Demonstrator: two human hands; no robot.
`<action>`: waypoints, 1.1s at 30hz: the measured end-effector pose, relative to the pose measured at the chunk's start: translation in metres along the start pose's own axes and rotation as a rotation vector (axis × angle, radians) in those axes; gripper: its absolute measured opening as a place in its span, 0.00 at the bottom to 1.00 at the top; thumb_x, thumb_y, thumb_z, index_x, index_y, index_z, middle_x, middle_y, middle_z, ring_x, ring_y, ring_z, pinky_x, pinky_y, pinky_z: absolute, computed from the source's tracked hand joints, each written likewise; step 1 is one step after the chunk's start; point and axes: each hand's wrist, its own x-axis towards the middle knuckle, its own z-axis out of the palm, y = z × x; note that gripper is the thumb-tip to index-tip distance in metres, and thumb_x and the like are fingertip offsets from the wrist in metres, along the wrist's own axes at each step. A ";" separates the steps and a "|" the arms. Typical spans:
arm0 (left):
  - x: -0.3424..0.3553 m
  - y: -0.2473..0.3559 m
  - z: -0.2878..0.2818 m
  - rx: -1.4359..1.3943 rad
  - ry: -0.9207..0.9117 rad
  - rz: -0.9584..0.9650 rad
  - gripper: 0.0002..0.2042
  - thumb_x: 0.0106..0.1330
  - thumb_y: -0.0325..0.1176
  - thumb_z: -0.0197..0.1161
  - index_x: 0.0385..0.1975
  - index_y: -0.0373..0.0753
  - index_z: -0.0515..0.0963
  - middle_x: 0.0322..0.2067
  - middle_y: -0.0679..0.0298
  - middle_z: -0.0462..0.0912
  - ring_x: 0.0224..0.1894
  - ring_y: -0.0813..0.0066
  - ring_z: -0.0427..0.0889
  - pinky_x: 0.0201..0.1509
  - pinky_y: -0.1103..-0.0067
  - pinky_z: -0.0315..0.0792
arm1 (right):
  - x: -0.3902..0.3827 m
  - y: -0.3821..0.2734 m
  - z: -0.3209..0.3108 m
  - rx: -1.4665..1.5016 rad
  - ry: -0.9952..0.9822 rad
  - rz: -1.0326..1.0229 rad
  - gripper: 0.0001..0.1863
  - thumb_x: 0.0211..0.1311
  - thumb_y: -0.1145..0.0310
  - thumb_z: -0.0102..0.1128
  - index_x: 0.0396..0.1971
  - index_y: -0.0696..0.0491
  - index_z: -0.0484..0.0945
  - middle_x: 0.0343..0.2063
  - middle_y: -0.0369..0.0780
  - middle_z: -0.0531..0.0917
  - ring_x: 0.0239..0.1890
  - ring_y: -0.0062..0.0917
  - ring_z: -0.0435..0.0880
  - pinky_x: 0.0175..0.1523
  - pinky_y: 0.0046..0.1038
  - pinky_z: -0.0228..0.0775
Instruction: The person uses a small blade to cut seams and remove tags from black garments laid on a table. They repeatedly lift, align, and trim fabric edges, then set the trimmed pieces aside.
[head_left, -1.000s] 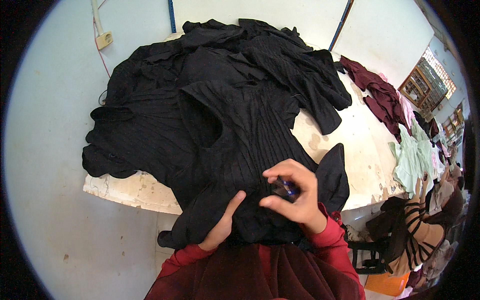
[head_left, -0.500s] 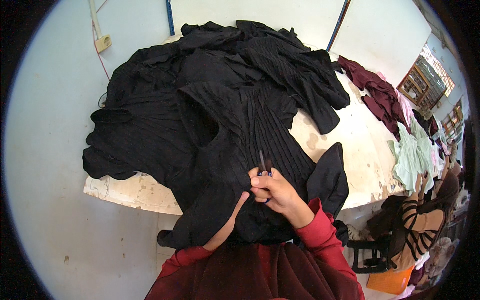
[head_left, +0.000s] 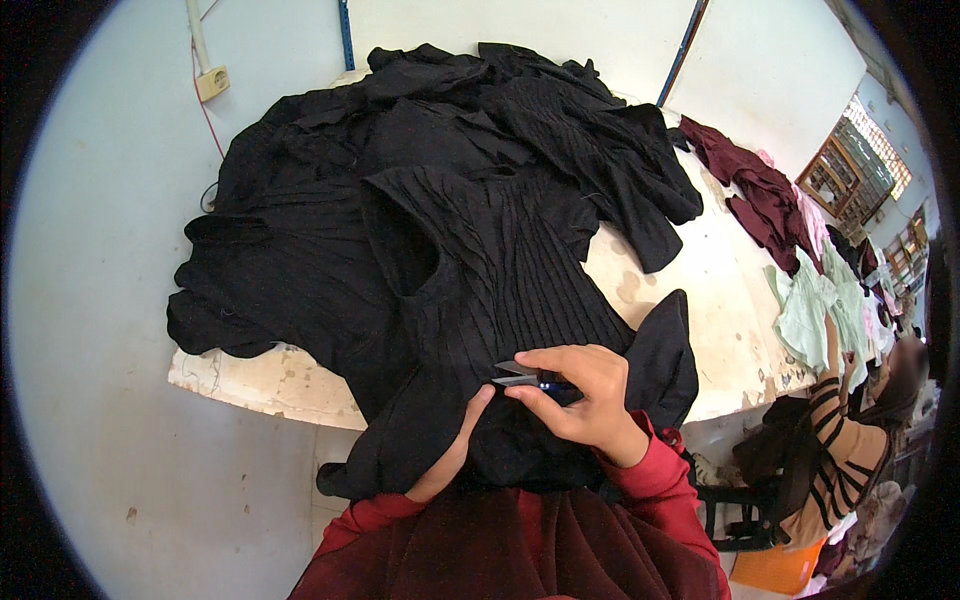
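Observation:
A pleated black garment (head_left: 520,260) is spread over the near table edge, its neck-like opening gaping at the left. My left hand (head_left: 456,452) grips its near part, the thumb on top of the cloth and the other fingers hidden beneath. Held in my right hand (head_left: 592,395) is a small pair of thread snips (head_left: 516,379) with dark blue handles. Their blades are parted and point left at the cloth, just above my left thumb. Whether they touch a thread is too small to tell.
More black garments (head_left: 430,120) are heaped behind on the pale, worn table (head_left: 735,330). Maroon (head_left: 760,195) and mint-green clothes (head_left: 805,310) lie farther right. A seated person in a striped sleeve (head_left: 845,440) works there, near an orange container (head_left: 778,568). A wall stands left.
My right hand has turned so the snips point left instead of away from me, and their blades now show parted by my left thumb. My left hand has stayed in place.

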 end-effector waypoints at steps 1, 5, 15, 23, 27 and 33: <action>0.001 0.006 -0.001 0.032 -0.011 0.011 0.16 0.62 0.37 0.64 0.40 0.28 0.78 0.37 0.55 0.83 0.37 0.65 0.81 0.44 0.77 0.72 | 0.001 -0.001 0.000 -0.014 0.010 -0.004 0.12 0.44 0.65 0.71 0.30 0.52 0.82 0.25 0.38 0.84 0.22 0.27 0.83 0.27 0.24 0.70; 0.003 0.017 -0.003 0.143 -0.002 0.053 0.17 0.61 0.39 0.64 0.38 0.28 0.79 0.36 0.55 0.83 0.36 0.65 0.82 0.43 0.77 0.72 | -0.001 0.004 -0.001 -0.023 -0.005 0.024 0.10 0.45 0.66 0.71 0.29 0.52 0.82 0.24 0.38 0.84 0.22 0.28 0.83 0.27 0.24 0.70; 0.005 0.020 -0.001 0.165 -0.016 0.049 0.17 0.62 0.40 0.64 0.37 0.28 0.79 0.36 0.55 0.83 0.36 0.63 0.82 0.43 0.75 0.73 | -0.006 0.008 0.007 0.474 0.024 0.238 0.17 0.48 0.72 0.70 0.39 0.57 0.79 0.33 0.39 0.82 0.29 0.19 0.81 0.35 0.20 0.71; 0.002 0.010 -0.002 -0.146 -0.143 0.160 0.17 0.66 0.37 0.59 0.47 0.29 0.74 0.43 0.55 0.80 0.42 0.66 0.80 0.50 0.77 0.71 | -0.002 0.008 0.036 1.006 0.009 0.562 0.19 0.48 0.81 0.67 0.41 0.54 0.73 0.34 0.34 0.75 0.27 0.09 0.73 0.26 0.12 0.61; -0.005 -0.029 0.000 -0.561 -0.281 -0.319 0.23 0.71 0.38 0.49 0.62 0.33 0.60 0.59 0.56 0.67 0.60 0.63 0.68 0.64 0.67 0.61 | -0.003 0.015 0.028 1.473 -0.085 0.853 0.16 0.50 0.79 0.67 0.39 0.52 0.74 0.34 0.33 0.76 0.31 0.12 0.74 0.32 0.12 0.60; -0.007 -0.031 0.001 -0.538 -0.212 -0.346 0.22 0.72 0.39 0.47 0.60 0.33 0.61 0.57 0.56 0.68 0.59 0.65 0.69 0.63 0.69 0.63 | 0.010 0.005 0.007 0.293 -0.040 0.239 0.21 0.45 0.70 0.72 0.42 0.57 0.78 0.36 0.41 0.81 0.37 0.23 0.80 0.39 0.21 0.70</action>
